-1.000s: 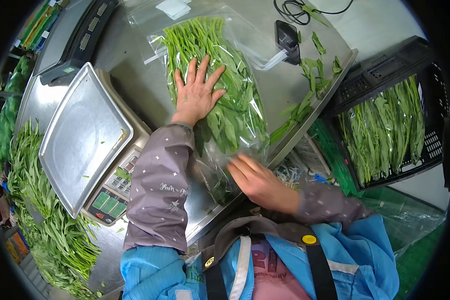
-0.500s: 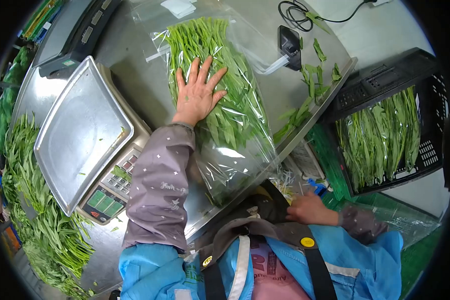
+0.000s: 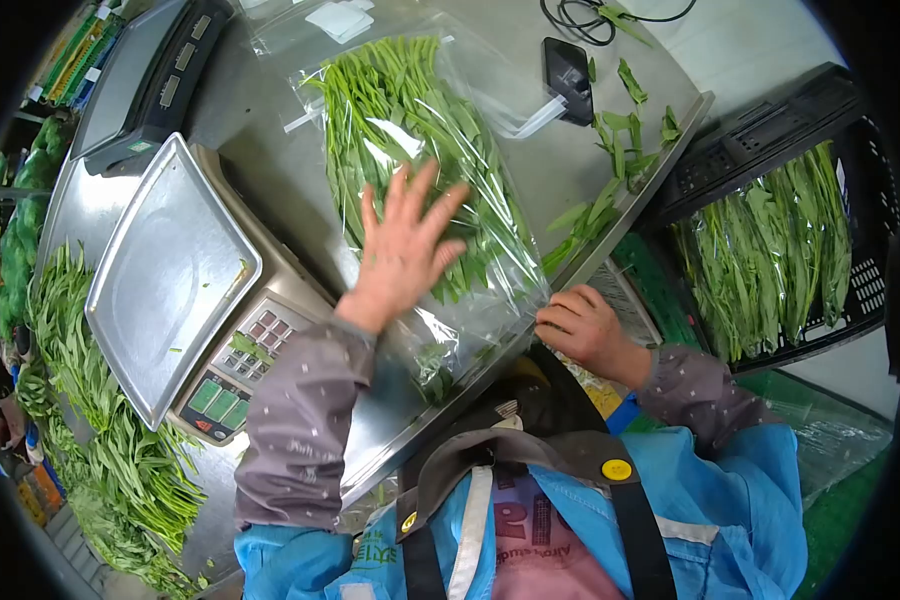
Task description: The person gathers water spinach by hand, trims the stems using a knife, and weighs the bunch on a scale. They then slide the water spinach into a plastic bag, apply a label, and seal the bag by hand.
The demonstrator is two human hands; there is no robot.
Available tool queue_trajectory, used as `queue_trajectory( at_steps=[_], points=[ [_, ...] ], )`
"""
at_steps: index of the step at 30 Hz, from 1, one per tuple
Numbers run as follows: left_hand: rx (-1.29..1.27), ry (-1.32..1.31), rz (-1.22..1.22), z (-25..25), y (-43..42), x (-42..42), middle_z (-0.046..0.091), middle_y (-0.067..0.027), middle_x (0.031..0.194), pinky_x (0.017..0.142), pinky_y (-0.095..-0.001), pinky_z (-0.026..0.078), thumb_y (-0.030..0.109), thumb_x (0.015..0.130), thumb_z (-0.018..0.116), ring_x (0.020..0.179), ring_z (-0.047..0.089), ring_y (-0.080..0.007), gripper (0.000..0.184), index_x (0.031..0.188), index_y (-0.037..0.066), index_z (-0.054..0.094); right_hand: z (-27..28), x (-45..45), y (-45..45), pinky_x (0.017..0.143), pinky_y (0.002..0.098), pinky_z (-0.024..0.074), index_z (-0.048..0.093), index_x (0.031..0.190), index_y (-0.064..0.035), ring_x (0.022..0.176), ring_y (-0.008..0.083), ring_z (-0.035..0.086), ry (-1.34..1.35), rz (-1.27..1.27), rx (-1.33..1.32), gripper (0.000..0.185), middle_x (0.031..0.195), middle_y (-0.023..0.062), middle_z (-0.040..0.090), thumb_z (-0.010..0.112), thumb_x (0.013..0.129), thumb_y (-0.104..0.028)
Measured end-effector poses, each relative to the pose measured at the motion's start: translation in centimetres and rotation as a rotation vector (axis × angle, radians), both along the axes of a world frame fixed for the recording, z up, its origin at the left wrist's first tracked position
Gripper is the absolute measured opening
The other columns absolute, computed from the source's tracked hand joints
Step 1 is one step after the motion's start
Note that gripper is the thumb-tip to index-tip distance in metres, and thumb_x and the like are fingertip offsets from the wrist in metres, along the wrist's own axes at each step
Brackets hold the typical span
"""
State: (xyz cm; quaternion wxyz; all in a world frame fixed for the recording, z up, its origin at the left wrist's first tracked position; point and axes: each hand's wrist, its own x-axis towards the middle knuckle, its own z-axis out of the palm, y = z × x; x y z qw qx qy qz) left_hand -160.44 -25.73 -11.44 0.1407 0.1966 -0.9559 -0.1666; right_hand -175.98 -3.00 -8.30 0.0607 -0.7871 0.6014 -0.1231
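A clear plastic bag [image 3: 470, 325] filled with long-stemmed leafy greens [image 3: 390, 90] lies on the metal table, its stem ends pointing away from me. My left hand [image 3: 402, 245] is over the lower half of the bag with fingers spread; it looks slightly blurred, and I cannot tell whether it presses on the plastic. At the table's front edge, beside the bag's near right corner, my right hand [image 3: 595, 335] is closed with curled fingers. What those fingers hold, if anything, is hidden.
Left of the bag stands a scale [image 3: 175, 280], with another scale [image 3: 145, 85] behind it. Loose greens [image 3: 120, 430] lie at the far left. A phone [image 3: 568, 80] and scattered leaves [image 3: 620, 150] sit to the right. Beyond the table edge, a black crate [image 3: 865, 290] holds bagged greens [image 3: 770, 260].
My left hand has slid down the bag toward me, fingers still spread. My right hand has risen from beside my waist to the bag's near right corner. The view has shifted slightly.
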Motion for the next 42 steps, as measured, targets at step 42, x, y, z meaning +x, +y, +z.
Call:
queue_trajectory(
  at_steps=[42],
  points=[
    [0.091, 0.011, -0.162, 0.0, 9.6, 14.2, 0.059, 0.0008, 0.100, 0.099, -0.0473, 0.030, 0.009, 0.073, 0.056, 0.095, 0.057, -0.0129, 0.026, 0.099, 0.012, 0.060, 0.0, -3.3, 0.5, 0.067, 0.0344, 0.0468, 0.062, 0.094, -0.0071, 0.070, 0.0200, 0.058, -0.102, 0.070, -0.037, 0.027, 0.080, 0.0015, 0.060, 0.065, 0.068, -0.007]
  ],
)
